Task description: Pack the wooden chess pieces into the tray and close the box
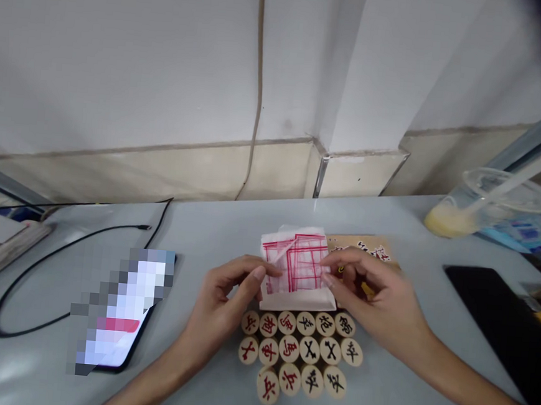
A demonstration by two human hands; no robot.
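A folded white sheet printed with red grid lines (297,266) is held over the grey table (230,237). My left hand (225,302) pinches its left edge between thumb and fingers. My right hand (375,295) grips its right edge with curled fingers. Just below the sheet, several round wooden chess pieces (303,352) with red and black characters lie in rows, flat on the table. A wooden box (365,247) with printed characters lies behind my right hand, partly hidden by it.
A phone (121,315) lies at left with a black cable (55,260) looping beside it. A clear plastic cup (480,206) with yellow drink and a straw stands at the back right. A black flat object (500,320) lies at right. A wall rises behind the table.
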